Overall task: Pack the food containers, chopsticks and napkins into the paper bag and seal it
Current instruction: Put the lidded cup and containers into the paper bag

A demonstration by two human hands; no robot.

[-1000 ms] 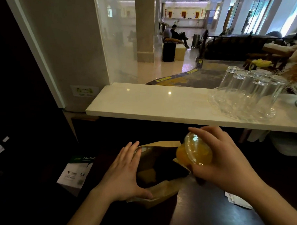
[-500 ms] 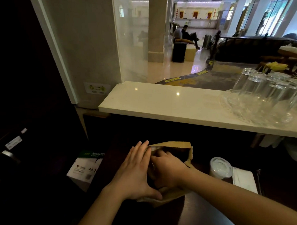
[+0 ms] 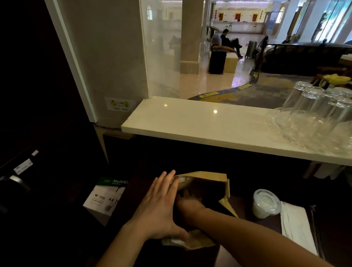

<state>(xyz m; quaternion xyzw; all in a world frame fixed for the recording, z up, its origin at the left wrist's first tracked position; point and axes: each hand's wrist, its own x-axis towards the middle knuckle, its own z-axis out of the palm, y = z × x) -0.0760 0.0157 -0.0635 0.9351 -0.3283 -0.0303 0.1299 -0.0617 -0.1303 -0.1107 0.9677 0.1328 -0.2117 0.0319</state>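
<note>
A brown paper bag (image 3: pixel 205 176) stands open on the dark counter in front of me. My left hand (image 3: pixel 156 207) lies flat against its left wall, with the thumb hooked around the near bottom corner. My right hand (image 3: pixel 188 203) reaches down inside the bag past the wrist; its fingers are blurred and hidden, so what it holds cannot be told. The container with orange contents is out of sight. A small clear container with a white lid (image 3: pixel 266 203) stands to the right of the bag. White napkins (image 3: pixel 296 226) lie beside that container.
A white marble ledge (image 3: pixel 200 122) runs across above the dark counter, with several upturned glasses (image 3: pixel 318 112) and a glass bowl at its right end. A box of A4 paper (image 3: pixel 105 195) sits low on the left. A lobby lies beyond.
One second ago my right hand held the orange-filled container above the bag's mouth. It has since gone down into the bag and reached deeper. My left hand has stayed on the bag.
</note>
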